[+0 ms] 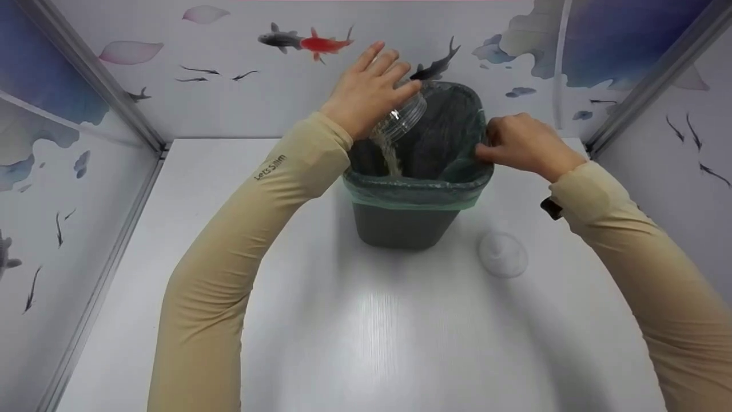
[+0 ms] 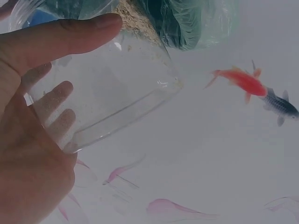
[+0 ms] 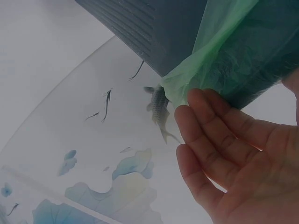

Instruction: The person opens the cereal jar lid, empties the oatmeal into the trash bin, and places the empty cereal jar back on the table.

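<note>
My left hand (image 1: 370, 91) grips a clear jar (image 2: 117, 88) and holds it tipped over the bin. Pale, flaky bits (image 2: 136, 22) lie near its mouth in the left wrist view, and in the head view a stream of them (image 1: 391, 157) falls from it. Below stands a dark grey trash bin (image 1: 403, 228), lined with a green plastic bag (image 1: 420, 197) folded over the rim. At the bin's right rim my right hand (image 1: 526, 144) holds the edge, its thumb on the inner side and its fingers outside against the bag.
A clear round lid (image 1: 502, 254) lies on the white table (image 1: 372, 332), right of the bin and in front of my right hand. Printed panels with fish and leaves rise behind the table (image 1: 229, 103) and on both sides.
</note>
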Tool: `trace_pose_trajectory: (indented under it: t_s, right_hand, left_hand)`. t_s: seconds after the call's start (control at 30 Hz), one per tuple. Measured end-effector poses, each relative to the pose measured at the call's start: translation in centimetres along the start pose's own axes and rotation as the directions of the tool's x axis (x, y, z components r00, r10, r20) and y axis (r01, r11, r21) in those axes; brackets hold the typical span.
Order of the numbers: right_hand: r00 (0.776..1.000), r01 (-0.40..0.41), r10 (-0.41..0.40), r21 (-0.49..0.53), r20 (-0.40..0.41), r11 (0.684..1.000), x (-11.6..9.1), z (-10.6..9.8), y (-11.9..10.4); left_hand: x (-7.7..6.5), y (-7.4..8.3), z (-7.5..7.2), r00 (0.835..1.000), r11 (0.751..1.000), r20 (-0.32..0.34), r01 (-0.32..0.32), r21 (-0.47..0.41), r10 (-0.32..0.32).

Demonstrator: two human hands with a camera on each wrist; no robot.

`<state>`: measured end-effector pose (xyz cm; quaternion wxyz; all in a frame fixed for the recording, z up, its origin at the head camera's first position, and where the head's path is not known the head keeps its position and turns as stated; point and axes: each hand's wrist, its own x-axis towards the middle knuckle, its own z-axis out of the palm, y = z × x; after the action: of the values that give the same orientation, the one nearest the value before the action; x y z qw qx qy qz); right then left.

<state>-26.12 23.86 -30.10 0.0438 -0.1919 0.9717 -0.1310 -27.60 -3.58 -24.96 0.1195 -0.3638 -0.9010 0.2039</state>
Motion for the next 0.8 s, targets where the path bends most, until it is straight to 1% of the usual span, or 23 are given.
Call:
trace_pose_trajectory:
  t_s: [0.23, 0.47, 0.8]
  right_hand:
    - [1.0, -0.003, 0.003, 0.009, 0.004, 1.0, 0.14, -0.07, -0.08]
    - [1.0, 0.008, -0.008, 0.028, 0.002, 1.0, 0.08, -0.02, -0.12]
    - [1.0, -0.013, 0.012, 0.032, 0.014, 0.999, -0.13, 0.07, -0.09]
  left_hand:
    - [-0.07, -0.13, 0.04, 1.0, 1.0, -0.003, 0.012, -0.002, -0.012]
    - [-0.17, -0.24, -0.18, 0.999, 0.999, 0.026, 0.018, 0.028, -0.019]
    - [-0.04, 0.08, -0.02, 1.0, 0.999, 0.007, 0.001, 0.044, -0.001]
